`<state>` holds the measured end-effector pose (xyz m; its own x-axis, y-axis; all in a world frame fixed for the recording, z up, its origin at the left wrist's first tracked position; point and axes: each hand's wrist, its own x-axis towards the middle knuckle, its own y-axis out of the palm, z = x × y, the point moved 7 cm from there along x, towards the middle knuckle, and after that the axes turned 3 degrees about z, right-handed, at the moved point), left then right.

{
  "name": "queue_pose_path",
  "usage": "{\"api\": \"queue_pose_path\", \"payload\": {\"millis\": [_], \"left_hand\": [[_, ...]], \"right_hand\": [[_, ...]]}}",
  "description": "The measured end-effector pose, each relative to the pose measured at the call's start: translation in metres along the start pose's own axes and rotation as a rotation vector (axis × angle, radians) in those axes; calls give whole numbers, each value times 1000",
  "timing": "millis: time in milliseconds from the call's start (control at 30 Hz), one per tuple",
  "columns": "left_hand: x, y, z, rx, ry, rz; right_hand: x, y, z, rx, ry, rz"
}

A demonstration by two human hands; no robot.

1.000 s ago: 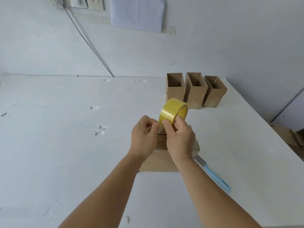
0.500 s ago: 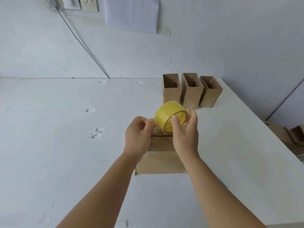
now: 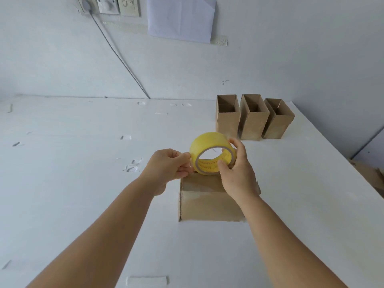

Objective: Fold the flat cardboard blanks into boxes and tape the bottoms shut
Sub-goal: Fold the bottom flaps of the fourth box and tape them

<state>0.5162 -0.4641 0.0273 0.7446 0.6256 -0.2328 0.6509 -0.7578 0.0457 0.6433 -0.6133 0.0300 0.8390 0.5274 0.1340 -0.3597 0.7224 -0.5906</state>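
Tape roll point(image 3: 212, 153) sits gripped in the right hand point(image 3: 236, 173); left hand point(image 3: 168, 167) fingers pinch its loose end. Pull out enough to span the box point(image 3: 207, 198) seam.

Four cardboard boxes point(image 3: 207, 196), three of them standing open point(image 3: 252, 119), one tape roll point(image 3: 211, 152), two hands point(image 3: 168, 167).
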Motion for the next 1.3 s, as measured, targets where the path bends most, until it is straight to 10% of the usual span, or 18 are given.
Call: {"api": "queue_pose_path", "payload": {"millis": [1300], "left_hand": [[0, -31, 58, -209, -83, -105]], "right_hand": [[0, -1, 8, 70, -44, -36]]}}
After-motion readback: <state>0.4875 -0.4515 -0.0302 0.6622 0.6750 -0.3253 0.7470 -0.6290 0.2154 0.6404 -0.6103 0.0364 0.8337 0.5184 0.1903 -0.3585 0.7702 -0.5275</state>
